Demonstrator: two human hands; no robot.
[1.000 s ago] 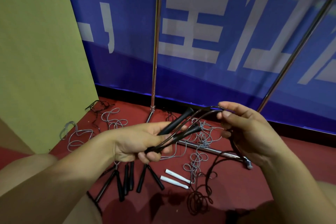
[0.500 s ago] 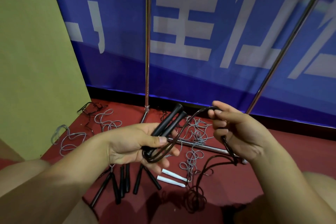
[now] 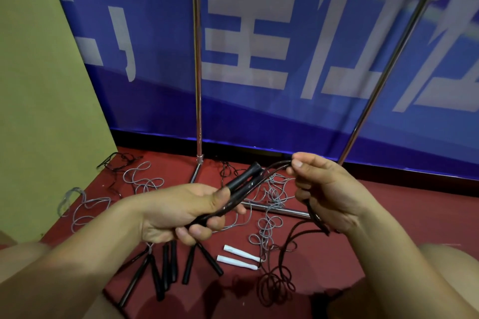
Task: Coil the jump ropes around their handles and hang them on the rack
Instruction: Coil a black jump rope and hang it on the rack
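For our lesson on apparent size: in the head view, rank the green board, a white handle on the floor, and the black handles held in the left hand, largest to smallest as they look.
1. green board
2. black handles in the left hand, though nearness to the camera enlarges them
3. white handle

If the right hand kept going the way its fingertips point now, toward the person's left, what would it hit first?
Likely the black handles that the left hand grips. The right hand pinches the dark rope, and its fingertips point toward the handles' upper ends. Depth is unclear, so it might pass just behind them.
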